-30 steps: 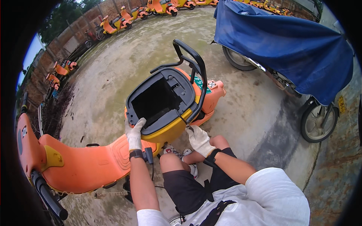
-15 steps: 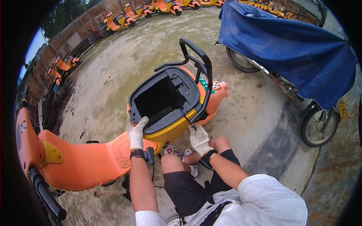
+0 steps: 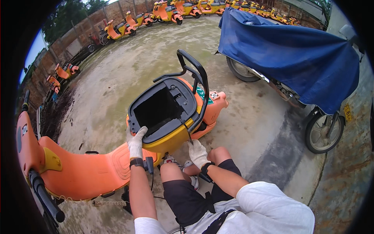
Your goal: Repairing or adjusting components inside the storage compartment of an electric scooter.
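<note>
An orange and yellow electric scooter stands in front of me, its seat compartment uncovered. A dark hollow shows inside the black rim. In a white knit glove, my left hand grips the compartment's near-left corner, thumb over the rim and fingers against the side. My right hand, gloved too, is closed at the near-right side of the compartment. Between its fingers is the end of a thin black cable that runs over the rim. The fingertips partly hide that end.
A black tubular backrest rises behind the compartment. At the right stands a motorcycle under a blue cover. More orange and yellow scooters line the far wall. The scooter's handlebar grip is at the lower left.
The view has shifted, so the scooter sits slightly lower and further left. My right hand has moved down a little from the rim with the cable; my left hand keeps its place.
</note>
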Tool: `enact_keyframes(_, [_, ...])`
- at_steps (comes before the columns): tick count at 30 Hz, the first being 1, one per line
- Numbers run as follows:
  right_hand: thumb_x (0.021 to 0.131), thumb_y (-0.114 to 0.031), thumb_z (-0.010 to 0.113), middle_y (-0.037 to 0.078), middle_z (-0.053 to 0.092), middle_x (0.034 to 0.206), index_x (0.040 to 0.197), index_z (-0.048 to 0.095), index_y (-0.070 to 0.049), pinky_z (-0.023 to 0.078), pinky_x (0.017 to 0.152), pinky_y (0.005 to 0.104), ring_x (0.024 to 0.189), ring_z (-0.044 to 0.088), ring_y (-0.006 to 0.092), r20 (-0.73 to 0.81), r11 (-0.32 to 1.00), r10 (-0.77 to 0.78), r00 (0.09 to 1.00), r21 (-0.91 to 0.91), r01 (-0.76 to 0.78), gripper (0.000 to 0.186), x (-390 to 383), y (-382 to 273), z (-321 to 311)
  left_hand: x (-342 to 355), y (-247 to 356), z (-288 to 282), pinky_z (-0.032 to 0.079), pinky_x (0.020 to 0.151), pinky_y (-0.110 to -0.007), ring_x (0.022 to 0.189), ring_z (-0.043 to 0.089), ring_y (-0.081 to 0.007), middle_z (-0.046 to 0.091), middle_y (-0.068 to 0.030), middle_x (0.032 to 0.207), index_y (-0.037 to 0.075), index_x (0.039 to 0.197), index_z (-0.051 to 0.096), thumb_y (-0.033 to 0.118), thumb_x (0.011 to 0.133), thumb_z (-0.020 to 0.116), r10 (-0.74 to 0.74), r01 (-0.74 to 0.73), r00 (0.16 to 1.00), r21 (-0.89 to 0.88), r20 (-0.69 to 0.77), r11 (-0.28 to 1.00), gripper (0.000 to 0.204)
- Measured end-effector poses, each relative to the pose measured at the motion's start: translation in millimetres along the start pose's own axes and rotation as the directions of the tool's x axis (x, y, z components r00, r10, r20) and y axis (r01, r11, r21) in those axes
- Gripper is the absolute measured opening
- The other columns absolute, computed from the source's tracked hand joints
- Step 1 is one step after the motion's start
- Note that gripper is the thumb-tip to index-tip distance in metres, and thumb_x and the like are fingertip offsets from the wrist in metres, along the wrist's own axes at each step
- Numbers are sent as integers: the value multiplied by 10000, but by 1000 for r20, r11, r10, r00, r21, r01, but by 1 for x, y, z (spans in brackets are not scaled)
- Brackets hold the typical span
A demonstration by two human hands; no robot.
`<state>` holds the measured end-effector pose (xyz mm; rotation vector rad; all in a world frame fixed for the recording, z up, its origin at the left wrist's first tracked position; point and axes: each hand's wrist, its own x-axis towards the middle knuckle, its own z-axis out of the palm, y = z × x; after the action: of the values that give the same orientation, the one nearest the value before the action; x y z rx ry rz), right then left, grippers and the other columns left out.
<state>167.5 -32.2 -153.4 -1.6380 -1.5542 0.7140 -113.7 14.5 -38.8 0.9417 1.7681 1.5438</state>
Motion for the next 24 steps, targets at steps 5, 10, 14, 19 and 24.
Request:
enact_keyframes(5, [1042, -300, 605, 264, 704, 1171, 1230, 657, -61, 541, 904, 570, 1041, 682, 492, 54, 997, -71, 996, -15, 72, 308, 3, 10, -15, 1, -2, 0, 580, 980, -342, 1088, 710, -202, 720, -122, 1292, -29, 1519, 506, 96, 761, 961, 39, -37, 999, -40, 34, 998, 893])
enact_keyframes(10, [1052, -310, 597, 222, 696, 1257, 1304, 646, -116, 531, 955, 554, 1106, 671, 485, 119, 1000, -21, 993, 19, 19, 322, -2, 7, -20, -3, 2, 3, 582, 915, -311, 984, 729, -173, 759, -73, 1158, -10, 1395, 609, 60, 817, 904, 35, -35, 999, -50, -9, 998, 652])
enact_keyframes(14, [1067, -308, 578, 183, 701, 1273, 1357, 638, -161, 528, 978, 540, 1113, 678, 471, -33, 983, -86, 996, 158, 90, 331, -8, 5, -32, -4, 5, 3, 609, 942, -347, 1023, 742, -204, 731, -138, 1275, -66, 1491, 520, 39, 750, 950, 16, -12, 999, -85, 45, 996, 863])
enact_keyframes(19, [1100, -356, 525, 203, 759, 1021, 1418, 614, -108, 576, 851, 478, 909, 747, 391, 227, 887, 89, 970, 424, -181, 413, -8, 1, -87, -7, 2, 4, 588, 985, -349, 1112, 725, -218, 728, -138, 1309, -38, 1512, 543, 136, 689, 990, 14, -12, 996, 26, -94, 1000, 952])
enact_keyframes(24, [1058, -399, 612, 209, 760, 952, 1275, 713, -43, 573, 839, 447, 881, 753, 347, 174, 993, 29, 984, 111, -49, 429, 9, -10, -140, -6, 8, 2, 574, 1023, -354, 1184, 709, -248, 696, -184, 1385, -34, 1526, 529, 196, 657, 1013, -17, 23, 997, 69, -78, 997, 1020])
